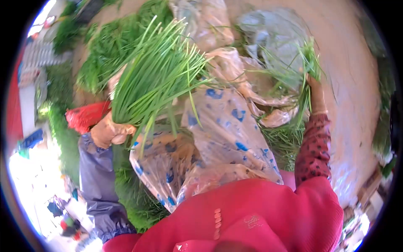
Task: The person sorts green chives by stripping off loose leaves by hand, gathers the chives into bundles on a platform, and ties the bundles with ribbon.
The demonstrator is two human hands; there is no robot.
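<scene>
A thick bunch of long green chives fans out from my left hand, whose fingers are wrapped round its lower end. The cut-looking pale tips point up and to the right. A red mesh cloth lies against the back of the same hand. On the right, my right hand is closed on a smaller, looser tuft of green leaves, with strands hanging down beside the wrist. Clear plastic with blue prints covers my lap and legs between the two hands.
Piles of green stalks lie on the ground at the upper left, and more greens lie by my right leg. A crumpled translucent plastic bag rests ahead on the brown ground. Further greens lie beside my left sleeve.
</scene>
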